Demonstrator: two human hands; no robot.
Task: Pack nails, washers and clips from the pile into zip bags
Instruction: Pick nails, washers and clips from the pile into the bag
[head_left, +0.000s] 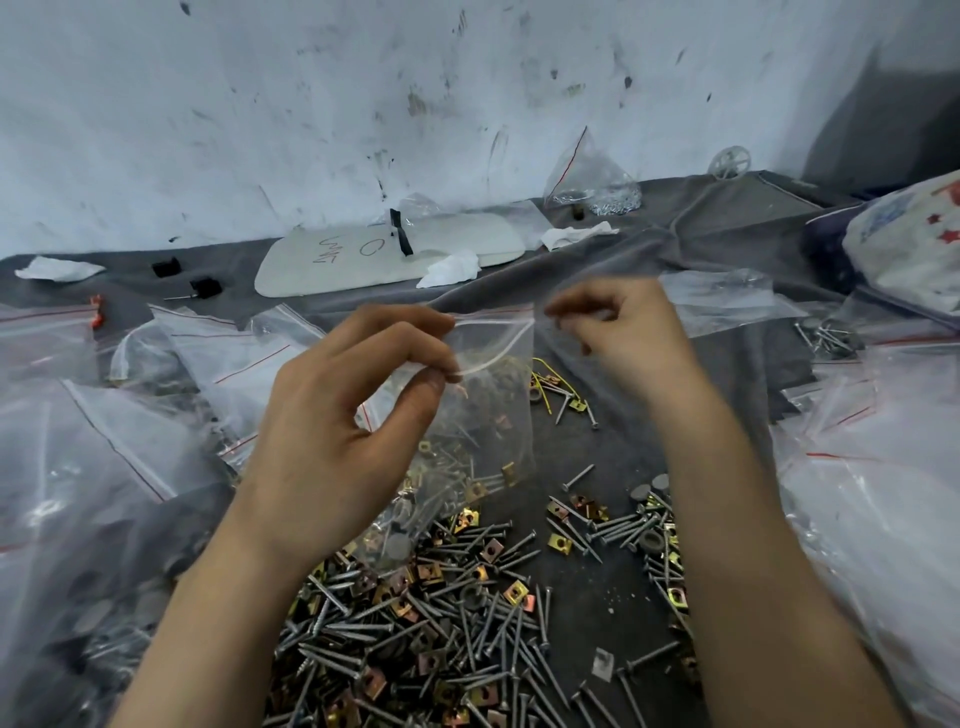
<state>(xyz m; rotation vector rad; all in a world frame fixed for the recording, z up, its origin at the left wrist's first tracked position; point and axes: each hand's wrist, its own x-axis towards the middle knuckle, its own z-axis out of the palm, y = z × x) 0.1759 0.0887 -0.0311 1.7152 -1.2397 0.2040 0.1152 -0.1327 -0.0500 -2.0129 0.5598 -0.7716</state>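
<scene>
**Zip bag held up over the pile, both hands at its mouth**

- Zip bag (488, 405): small, clear, with a red line along the top edge. It is mid-scene, lifted above the far edge of the pile (441, 623), and hangs slanted with its bottom corner toward near-left.
- The mouth gapes on the left side, and the near lip sags in a curve.
- The lower part holds nails, a few gold clips and what looks like a grey washer. The film is see-through, so I can't fully separate the contents from the pile behind.
- Left hand (337, 415): thumb and forefinger pinch the near lip at the bag's top-left corner. The other fingers are bent loosely above. The forearm comes in from near-left.
- Right hand (618, 332): motion-blurred, fingers curled in tight at the bag's top-right corner. It reads as a pinch on the top edge, but the exact finger contact is not sharp.
- The hands are apart, one at each end of the mouth, with the film stretched between them.
- Pile: nails (498, 639), square gold clips (519, 592) and grey washers (640, 492), loose on the grey cloth (613, 587). It is densest near-centre and thinner toward the right.
- More clear bags lie heaped left (104, 467) and right (883, 493) of the pile.
- Far side: a white board (389, 254) with crumpled tissue (449, 267) at its edge, lying against a scuffed wall.
</scene>
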